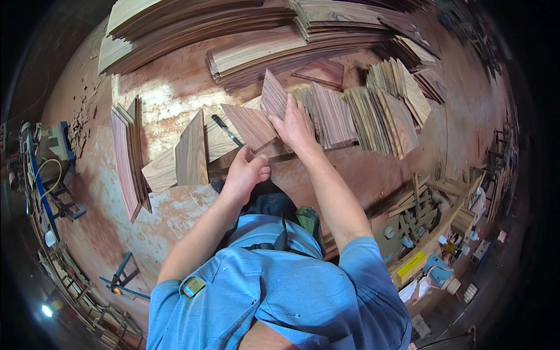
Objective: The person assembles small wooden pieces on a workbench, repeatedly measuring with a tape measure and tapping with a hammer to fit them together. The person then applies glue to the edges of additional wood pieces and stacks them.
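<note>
My right hand point(296, 127) grips a reddish striped wooden board point(274, 93) with a slanted end, its thumb on the face and its fingers along the right edge. Just lower and to the left, my left hand point(246, 175) has its fingers curled in, with nothing visible in them. It is nearest the bottom corner of another reddish board point(251, 125). A dark marker pen point(226, 129) lies on a pale board point(220, 143) to the left. Beside that leans a brown slanted board point(191, 150). Right of my right hand stands a row of striped boards point(333, 116).
Stacks of long planks point(186, 38) lie along the far side. More slant-cut boards point(379, 122) stand at the right, and a leaning bundle point(129, 154) at the left. A cluttered bench with a yellow box point(411, 267) is at the lower right. Blue metal stands point(122, 274) are at the left.
</note>
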A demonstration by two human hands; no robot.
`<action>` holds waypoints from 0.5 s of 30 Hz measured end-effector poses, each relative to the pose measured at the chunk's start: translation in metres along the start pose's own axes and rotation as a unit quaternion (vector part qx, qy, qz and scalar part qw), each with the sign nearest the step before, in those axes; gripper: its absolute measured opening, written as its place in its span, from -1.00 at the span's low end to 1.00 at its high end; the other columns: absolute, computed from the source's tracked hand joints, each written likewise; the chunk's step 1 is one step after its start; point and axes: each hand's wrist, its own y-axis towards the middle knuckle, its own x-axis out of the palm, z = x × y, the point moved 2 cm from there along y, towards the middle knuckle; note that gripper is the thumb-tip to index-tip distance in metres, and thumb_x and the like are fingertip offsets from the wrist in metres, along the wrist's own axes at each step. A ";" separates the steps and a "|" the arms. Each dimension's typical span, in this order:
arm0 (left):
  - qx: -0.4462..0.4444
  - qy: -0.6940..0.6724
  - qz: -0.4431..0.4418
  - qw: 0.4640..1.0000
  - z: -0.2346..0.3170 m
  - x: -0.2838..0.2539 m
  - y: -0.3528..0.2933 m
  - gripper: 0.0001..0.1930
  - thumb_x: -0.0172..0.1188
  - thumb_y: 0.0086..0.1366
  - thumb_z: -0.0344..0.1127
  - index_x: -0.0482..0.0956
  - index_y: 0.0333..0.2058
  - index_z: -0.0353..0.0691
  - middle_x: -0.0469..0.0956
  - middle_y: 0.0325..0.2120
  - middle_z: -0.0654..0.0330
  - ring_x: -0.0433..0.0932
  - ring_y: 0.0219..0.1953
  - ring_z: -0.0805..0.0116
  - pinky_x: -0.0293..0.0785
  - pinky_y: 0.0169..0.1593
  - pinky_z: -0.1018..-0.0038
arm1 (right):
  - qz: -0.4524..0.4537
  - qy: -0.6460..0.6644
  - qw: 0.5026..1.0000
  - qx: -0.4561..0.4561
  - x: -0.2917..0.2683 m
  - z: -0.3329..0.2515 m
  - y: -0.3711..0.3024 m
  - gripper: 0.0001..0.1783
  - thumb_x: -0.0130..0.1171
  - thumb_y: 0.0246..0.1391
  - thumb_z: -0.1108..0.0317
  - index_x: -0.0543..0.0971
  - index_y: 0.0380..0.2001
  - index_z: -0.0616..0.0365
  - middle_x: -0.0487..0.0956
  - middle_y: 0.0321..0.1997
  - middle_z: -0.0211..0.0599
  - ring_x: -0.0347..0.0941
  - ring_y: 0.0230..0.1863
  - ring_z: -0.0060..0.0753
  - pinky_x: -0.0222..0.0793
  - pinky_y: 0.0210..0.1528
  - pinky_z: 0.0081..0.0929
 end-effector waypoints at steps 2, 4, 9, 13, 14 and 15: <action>0.021 -0.016 -0.003 1.000 -0.006 -0.003 0.007 -0.35 0.09 0.32 -0.43 0.04 0.32 -0.35 0.47 -0.31 0.26 0.50 -0.37 0.50 0.54 -0.28 0.58 | -0.020 0.009 1.000 0.003 -0.005 -0.003 0.001 -0.07 0.37 -0.01 0.12 0.18 0.29 0.36 0.35 0.19 0.29 0.32 0.22 0.22 0.28 0.25 -0.05; 0.035 -0.026 -0.001 0.999 -0.016 -0.006 0.020 -0.46 0.08 0.33 -0.42 0.16 0.26 -0.26 0.43 -0.35 0.33 0.40 -0.44 0.58 0.47 -0.33 0.63 | -0.016 -0.002 1.000 0.006 -0.008 -0.005 0.002 -0.07 0.38 -0.03 0.13 0.18 0.29 0.36 0.35 0.17 0.30 0.33 0.21 0.22 0.29 0.23 -0.06; 0.049 -0.108 0.037 0.992 -0.019 0.000 0.025 -0.50 0.07 0.36 -0.38 0.18 0.23 -0.33 0.44 -0.32 0.31 0.45 -0.41 0.56 0.48 -0.32 0.61 | 0.023 -0.033 0.999 -0.023 -0.011 -0.013 -0.006 -0.07 0.40 -0.05 0.17 0.18 0.28 0.38 0.37 0.10 0.28 0.37 0.15 0.22 0.33 0.18 -0.08; 0.058 -0.117 0.042 0.991 -0.024 -0.004 0.029 -0.53 0.08 0.40 -0.30 0.23 0.16 -0.43 0.46 -0.29 0.26 0.50 -0.39 0.51 0.54 -0.29 0.55 | 0.044 -0.004 0.999 0.001 -0.016 -0.011 -0.006 -0.16 0.36 -0.04 0.20 0.26 0.24 0.39 0.40 0.06 0.24 0.42 0.08 0.22 0.38 0.10 -0.07; 0.055 -0.109 0.052 0.991 -0.023 -0.005 0.028 -0.54 0.09 0.40 -0.29 0.24 0.15 -0.45 0.46 -0.28 0.24 0.52 -0.39 0.49 0.56 -0.28 0.54 | 0.045 0.014 0.999 0.013 -0.017 -0.008 -0.005 -0.20 0.35 -0.03 0.21 0.29 0.21 0.40 0.41 0.05 0.24 0.44 0.06 0.23 0.39 0.08 -0.06; 0.051 -0.100 0.061 0.992 -0.020 -0.006 0.027 -0.53 0.09 0.41 -0.27 0.25 0.14 -0.46 0.46 -0.27 0.23 0.53 -0.39 0.47 0.58 -0.28 0.52 | 0.044 0.022 0.999 0.005 -0.019 -0.007 -0.003 -0.24 0.33 -0.03 0.22 0.33 0.18 0.41 0.42 0.03 0.27 0.44 0.04 0.25 0.39 0.08 -0.06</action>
